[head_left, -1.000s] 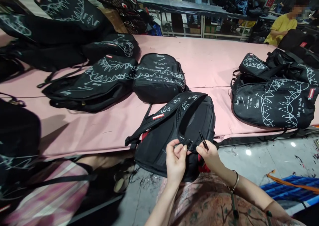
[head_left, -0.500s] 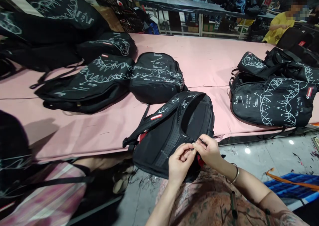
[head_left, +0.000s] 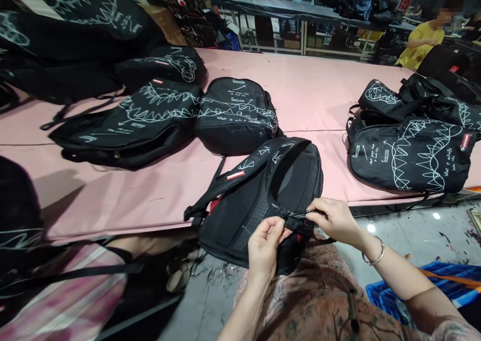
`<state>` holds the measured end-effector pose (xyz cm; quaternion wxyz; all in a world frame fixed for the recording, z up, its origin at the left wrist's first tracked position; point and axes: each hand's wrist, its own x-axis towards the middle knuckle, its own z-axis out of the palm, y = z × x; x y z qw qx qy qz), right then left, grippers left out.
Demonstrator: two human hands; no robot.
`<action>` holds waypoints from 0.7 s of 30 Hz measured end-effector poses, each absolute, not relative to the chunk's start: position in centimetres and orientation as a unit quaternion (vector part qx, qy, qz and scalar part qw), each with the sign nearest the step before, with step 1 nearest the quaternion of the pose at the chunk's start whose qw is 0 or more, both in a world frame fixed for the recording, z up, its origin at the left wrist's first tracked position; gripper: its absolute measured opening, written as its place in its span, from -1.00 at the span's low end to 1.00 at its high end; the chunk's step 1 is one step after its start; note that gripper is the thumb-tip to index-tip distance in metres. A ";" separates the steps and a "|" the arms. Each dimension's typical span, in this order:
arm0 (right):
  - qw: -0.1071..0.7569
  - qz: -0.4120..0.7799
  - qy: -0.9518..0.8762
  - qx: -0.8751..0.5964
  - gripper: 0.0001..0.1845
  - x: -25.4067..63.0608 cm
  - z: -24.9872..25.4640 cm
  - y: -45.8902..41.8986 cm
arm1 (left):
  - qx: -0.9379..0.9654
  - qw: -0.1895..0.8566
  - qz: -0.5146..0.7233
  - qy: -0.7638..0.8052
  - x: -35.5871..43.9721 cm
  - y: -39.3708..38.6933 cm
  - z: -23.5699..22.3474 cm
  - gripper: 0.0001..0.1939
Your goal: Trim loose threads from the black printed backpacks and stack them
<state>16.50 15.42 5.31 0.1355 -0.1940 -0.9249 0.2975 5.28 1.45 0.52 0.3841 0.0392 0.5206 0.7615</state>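
Observation:
A black backpack (head_left: 240, 220) lies with its back panel up at the near edge of the table. Its shoulder strap (head_left: 273, 180) arches over the panel and has white line drawings. My left hand (head_left: 263, 243) is closed, pinching the strap's lower end between thumb and fingertips. Just right of it, my right hand (head_left: 334, 220) is closed around small dark thread snips (head_left: 300, 214). Their thin tip points left, close to the strap end by my left fingertips. The fingers partly hide the snips' handles.
More black backpacks with white scribbles lie on the pink table (head_left: 315, 90), in a left group (head_left: 161, 103) and a right group (head_left: 417, 150). A person in yellow (head_left: 421, 40) is at the far right. Another person's pink plaid garment (head_left: 82, 291) shows at lower left.
My right hand has moved right, away from my left fingertips, and the snips' tip now shows between them. My left hand has shifted slightly left, still pinching.

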 end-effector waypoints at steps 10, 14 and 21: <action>0.032 0.113 -0.989 -0.086 -0.72 15.4 8.0 15.6 | 0.053 0.382 0.757 0.528 5.4 1.6 0.9 -0.71; 0.029 0.179 -0.980 -0.081 -0.74 15.2 8.3 16.2 | 0.049 0.386 0.754 0.529 5.3 1.6 1.0 -0.70; 0.107 0.589 -0.779 -0.190 -0.82 15.2 2.8 16.4 | 0.006 0.404 0.764 0.503 4.4 1.5 0.9 -0.70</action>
